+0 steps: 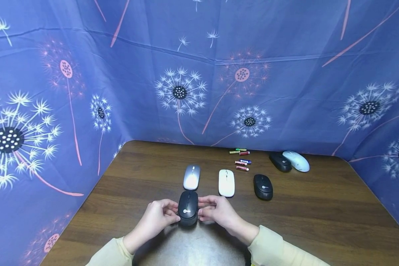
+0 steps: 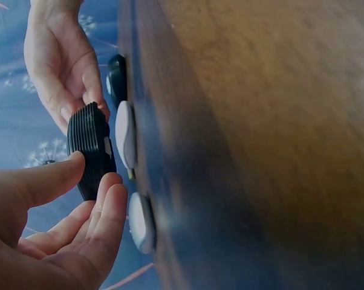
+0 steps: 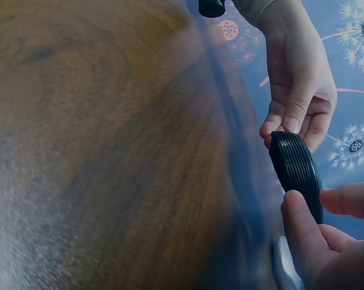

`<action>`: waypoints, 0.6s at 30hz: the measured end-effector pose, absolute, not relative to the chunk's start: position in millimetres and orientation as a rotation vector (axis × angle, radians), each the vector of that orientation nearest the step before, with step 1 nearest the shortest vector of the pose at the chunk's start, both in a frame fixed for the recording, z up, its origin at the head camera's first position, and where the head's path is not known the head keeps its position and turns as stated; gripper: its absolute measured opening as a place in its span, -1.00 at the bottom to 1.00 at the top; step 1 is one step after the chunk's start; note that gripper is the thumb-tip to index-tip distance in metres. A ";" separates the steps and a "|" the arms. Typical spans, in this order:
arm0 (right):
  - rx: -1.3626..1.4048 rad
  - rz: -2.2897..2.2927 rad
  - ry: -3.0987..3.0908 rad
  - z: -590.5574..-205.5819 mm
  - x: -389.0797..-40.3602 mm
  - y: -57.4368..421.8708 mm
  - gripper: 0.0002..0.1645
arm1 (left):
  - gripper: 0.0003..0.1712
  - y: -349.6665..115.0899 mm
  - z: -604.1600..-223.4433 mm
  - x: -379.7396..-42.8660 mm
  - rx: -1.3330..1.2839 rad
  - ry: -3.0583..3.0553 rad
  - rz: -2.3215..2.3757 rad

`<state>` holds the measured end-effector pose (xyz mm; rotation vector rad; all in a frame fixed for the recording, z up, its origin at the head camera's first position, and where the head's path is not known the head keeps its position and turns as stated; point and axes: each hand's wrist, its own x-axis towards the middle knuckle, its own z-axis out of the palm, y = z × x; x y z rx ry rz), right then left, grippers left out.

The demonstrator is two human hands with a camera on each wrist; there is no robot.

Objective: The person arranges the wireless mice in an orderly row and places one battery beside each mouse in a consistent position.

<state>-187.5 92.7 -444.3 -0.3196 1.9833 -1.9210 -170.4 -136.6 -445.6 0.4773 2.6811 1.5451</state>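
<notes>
A black computer mouse (image 1: 188, 205) with a small white logo is held between both hands, close to the table's near side. My left hand (image 1: 154, 216) pinches its left edge with thumb and fingers. On the opposite edge, my right hand (image 1: 221, 212) grips it the same way. Ribbed sides of the black mouse (image 2: 90, 145) show in the left wrist view, with the thumb (image 2: 58, 178) on the ribs. In the right wrist view the black mouse (image 3: 297, 166) is tilted, raised above the tabletop. Just beyond it lies a silver mouse (image 1: 191, 177).
To the right lie a white mouse (image 1: 226, 183) and another black mouse (image 1: 263, 187). Farther back, a black mouse (image 1: 280, 162) touches a pale mouse (image 1: 297, 161). Several small batteries (image 1: 242, 162) lie near the rear edge. A blue dandelion-patterned cloth (image 1: 216, 92) hangs behind the wooden table (image 1: 146, 166).
</notes>
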 end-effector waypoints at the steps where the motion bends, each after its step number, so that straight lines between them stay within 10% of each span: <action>1: -0.316 -1.912 1.977 -446.0 -187.7 92.5 -0.46 | -0.68 -137.2 -447.4 -171.2 0.479 2.675 1.548; 18: -0.277 -1.873 1.844 -454.4 -191.9 84.4 -0.35 | -0.71 -145.7 -460.1 -185.2 0.469 2.649 1.479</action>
